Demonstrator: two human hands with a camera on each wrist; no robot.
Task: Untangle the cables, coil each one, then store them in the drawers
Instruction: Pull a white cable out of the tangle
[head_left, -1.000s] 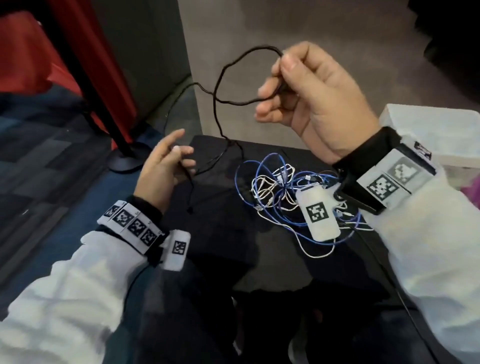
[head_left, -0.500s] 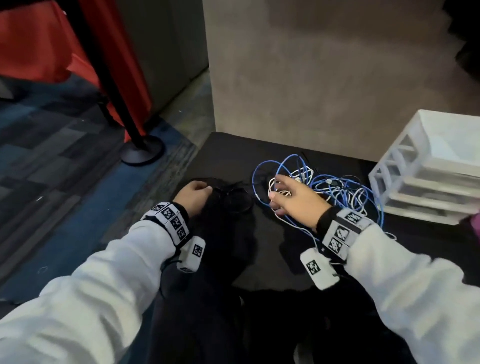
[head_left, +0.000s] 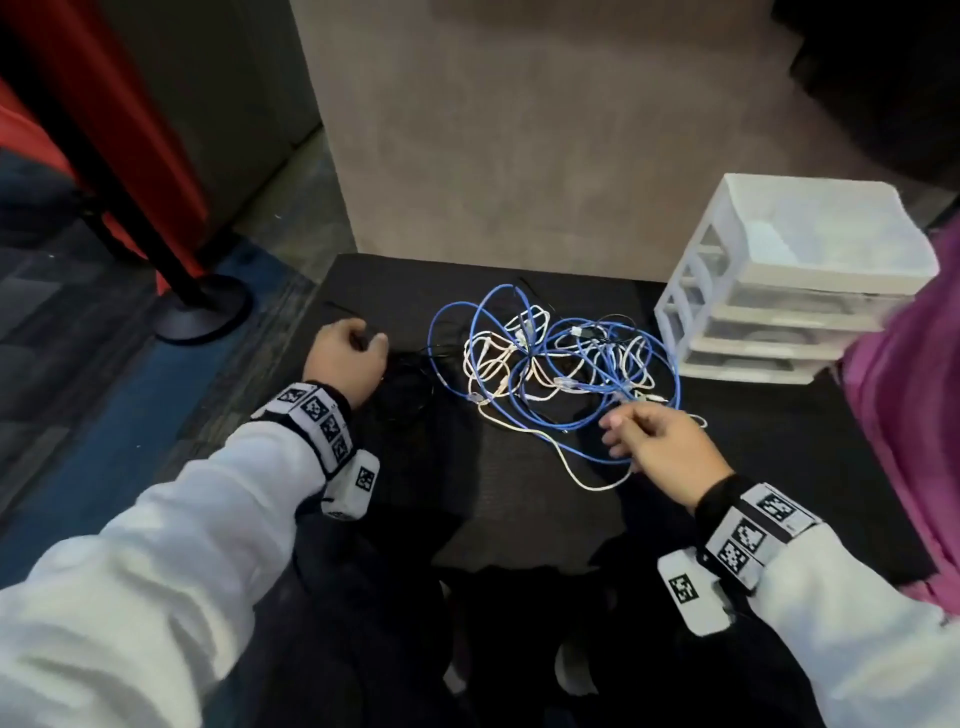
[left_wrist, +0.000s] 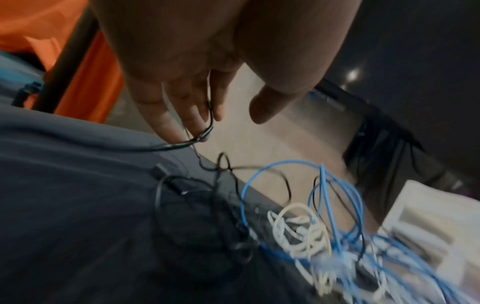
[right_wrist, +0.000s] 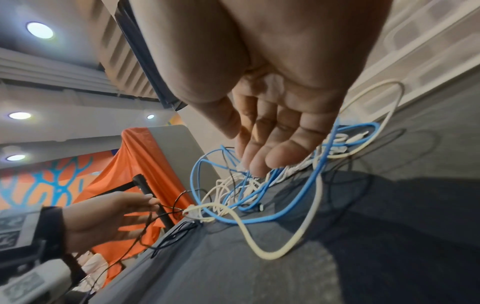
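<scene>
From the head camera, your left hand (head_left: 347, 364) is down near the left edge of the black table (head_left: 519, 509), fingers curled over the thin black cable (head_left: 410, 387), which sits bunched just right of that hand. The blue cable (head_left: 550, 358) and the white cable (head_left: 524, 415) are knotted together in a messy pile toward the back middle of the table. Your right hand (head_left: 660, 449) is at the near right side of that pile, fingers loosely bent, fingertips touching a strand; from here it's too blurry to say whether you're actually pinching it. The white drawer unit (head_left: 779, 280) stands at the back right corner, just beside the tangle, drawers pushed in.

Left wrist camera: your fingers (left_wrist: 187, 111) point down with the black cable (left_wrist: 166, 147) looped around them, thumb held apart. The black cable trails off over the tabletop toward the blue cable (left_wrist: 262, 174) and the white cable (left_wrist: 296, 228), which are pretty smeared here.

Right wrist camera: your right hand (right_wrist: 280, 115) is relaxed and spread, palm showing, fingertips (right_wrist: 259, 164) hovering right over the blue cable (right_wrist: 285, 216), not closed around anything. A long loop of white cable (right_wrist: 270, 254) lies toward the near edge. Your left hand (right_wrist: 109, 218) shows across the table with the black cable (right_wrist: 145, 226) hanging off its fingers.
</scene>
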